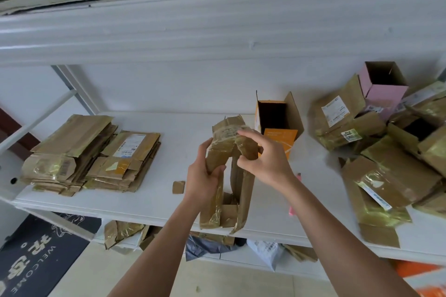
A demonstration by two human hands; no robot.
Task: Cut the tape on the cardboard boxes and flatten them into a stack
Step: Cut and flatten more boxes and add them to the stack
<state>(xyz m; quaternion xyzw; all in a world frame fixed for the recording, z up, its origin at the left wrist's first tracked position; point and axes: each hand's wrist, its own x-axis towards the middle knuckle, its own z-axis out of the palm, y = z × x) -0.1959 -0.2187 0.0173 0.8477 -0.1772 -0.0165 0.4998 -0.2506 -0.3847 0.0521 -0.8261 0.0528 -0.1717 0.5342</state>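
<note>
One crumpled, tape-shiny cardboard box (229,149)

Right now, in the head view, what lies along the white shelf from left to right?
Flattened cardboard stack → small cardboard scrap → brown box held by left hand and right hand → orange box → pile of uncut boxes.

Dark floor mat (36,260), lower left: the word "WELCOME" in pale capitals, beside large pale characters that cannot be made out.
Taped brown box (347,128) in the right-hand pile: a small green-edged sticker (348,133) with bold digits, seemingly "9112", not certain.
Flattened stack (125,159), left: a white shipping label (130,146) with barcode; its print is too small to read.
</note>
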